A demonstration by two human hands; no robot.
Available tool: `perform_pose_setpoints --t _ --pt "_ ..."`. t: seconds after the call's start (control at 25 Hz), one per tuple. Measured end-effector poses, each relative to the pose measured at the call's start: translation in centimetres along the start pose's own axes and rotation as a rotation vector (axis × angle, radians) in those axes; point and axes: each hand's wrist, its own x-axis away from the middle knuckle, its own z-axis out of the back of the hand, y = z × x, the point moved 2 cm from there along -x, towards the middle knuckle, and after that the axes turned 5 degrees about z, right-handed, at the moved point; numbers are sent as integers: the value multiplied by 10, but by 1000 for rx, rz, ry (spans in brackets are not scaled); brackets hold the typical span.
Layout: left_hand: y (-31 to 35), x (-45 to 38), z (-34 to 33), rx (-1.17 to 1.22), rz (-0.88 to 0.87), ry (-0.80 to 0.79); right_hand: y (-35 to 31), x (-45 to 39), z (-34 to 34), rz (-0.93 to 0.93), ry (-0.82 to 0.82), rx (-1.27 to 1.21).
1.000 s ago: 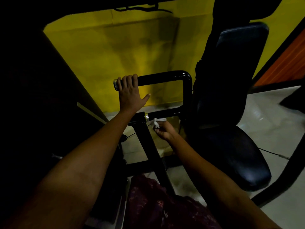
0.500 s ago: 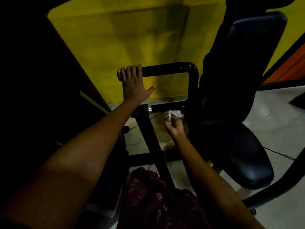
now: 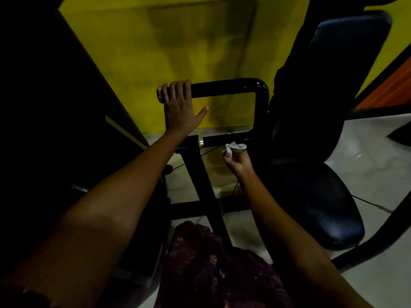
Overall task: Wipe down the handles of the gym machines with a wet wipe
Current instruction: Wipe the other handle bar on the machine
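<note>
Wet wipe (image 3: 232, 148) farther right along bar (image 3: 222, 140)

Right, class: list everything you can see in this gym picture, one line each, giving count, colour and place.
handle bar: one, black, bent tube, centre, before the wall
lower bar: one, black, silver collar, below the handle bar
wet wipe: one, white, against the lower bar
padded seat: one, black, right
wall: one, yellow, behind
floor: pale tiles, right
patterned cloth: one, dark red, bottom centre
left hand: grips the handle bar's end
right hand: pinches the wet wipe
</note>
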Motion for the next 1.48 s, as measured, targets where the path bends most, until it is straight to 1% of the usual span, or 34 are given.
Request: perform_pose_setpoints --t 0.04,0.08,0.12,0.16,0.2,0.24,0.28,0.32,0.36,0.4,0.44,0.48,0.52,0.56,0.6,0.64,0.68,0.72,0.76,0.8,0.84,0.88,0.92,0.96,1.0,1.12,1.2,1.24,1.28,1.36,1.4,1.48 --pt "2 -1 -1 -2 10 -6 1 -6 -8 -84 81 -43" --pt "2 -1 -1 -1 22 -20 -1 -1 -17 -120 76 -31" --pt "2 -1 -2 5 31 -31 2 6 -25 -79 17 117" --pt "1 -1 -4 14 38 -34 10 11 -33 -61 -71 173" --pt "0 0 -4 22 41 -22 12 19 -33 27 -122 287" --pt "0 -1 -4 33 36 2 15 32 -33 70 -220 308" --pt "1 -1 -4 44 34 19 17 33 -26 42 -257 317" --pt "2 -2 -3 52 37 13 11 28 -16 56 -251 351" --pt "2 -3 -2 55 48 -6 -1 24 -7 36 -193 304" --pt "3 -3 0 63 69 -24 -16 26 -2 10 -142 189" --pt "4 -4 2 89 93 -32 -23 23 2 -5 -143 61" --pt "8 -6 5 142 107 -21 -26 26 5 -23 -146 20" --pt "13 -10 8 220 101 6 -26 34 5 -20 -180 93" --pt "20 -16 11 296 69 37 -28 48 2 7 -196 138" --pt "28 -23 13 336 20 43 -21 54 4 107 -238 178" --pt "35 -30 12 322 -31 7 -17 67 3 187 -304 262" --pt "41 -37 9 271 -65 -49 -17 69 1 225 -315 333" --pt "43 -41 4 216 -80 -85 -21 70 1 230 -299 359" --pt "43 -42 0 183 -94 -76 -27 63 1 220 -224 358" --pt "43 -41 -3 168 -120 -29 -33 55 4 181 -153 323" --pt "42 -38 -4 164 -143 38 -37 43 5 138 -124 240" --pt "40 -36 -7 155 -157 96 -40 31 10 63 -79 59" --pt "40 -34 -9 142 -167 159 -38 17 12 -94 3 -241" --pt "40 -34 -11 128 -176 213 -29 6 11 -227 70 -421" --pt "41 -34 -13 122 -184 247 -22 0 11 -261 96 -477" --pt "40 -36 -18 129 -217 281 -27 7 13 -255 56 -355" --pt "38 -34 -24 121 -238 330 -39 1 27 -242 100 -379" --pt "37 -34 -25 128 -245 347 -41 -2 33 -217 163 -408" --pt "37 -35 -26 139 -253 351 -41 -3 34 -205 191 -430" --pt "38 -33 -27 144 -271 355 -43 8 28 -222 165 -386" --pt "38 -32 -29 146 -274 360 -42 11 26 -213 129 -281" --pt "37 -28 -32 164 -260 362 -52 14 33 -230 75 -217"
